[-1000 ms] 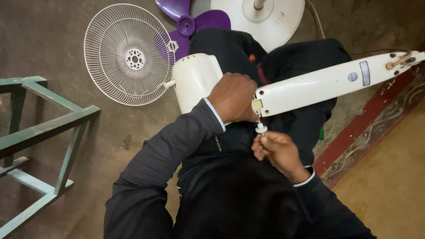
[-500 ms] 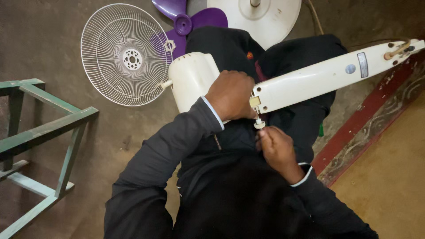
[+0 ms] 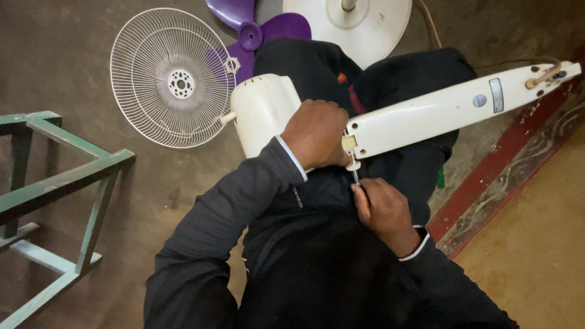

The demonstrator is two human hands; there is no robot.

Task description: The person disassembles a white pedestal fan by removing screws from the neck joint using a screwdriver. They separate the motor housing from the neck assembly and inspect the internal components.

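Bare concrete floor spreads under me, with a white fan grille, purple blades and a round white base lying ahead. Across my lap rests the cream fan body; its neck bears a small round blue sticker and a grey rectangular label. My left hand clasps the joint beside the motor housing. My right hand pinches a thin screwdriver at the underside.

Dull grey concrete floor under soft, even light. A green metal frame stands at the left. At the right, a dark red painted strip borders tan flooring.
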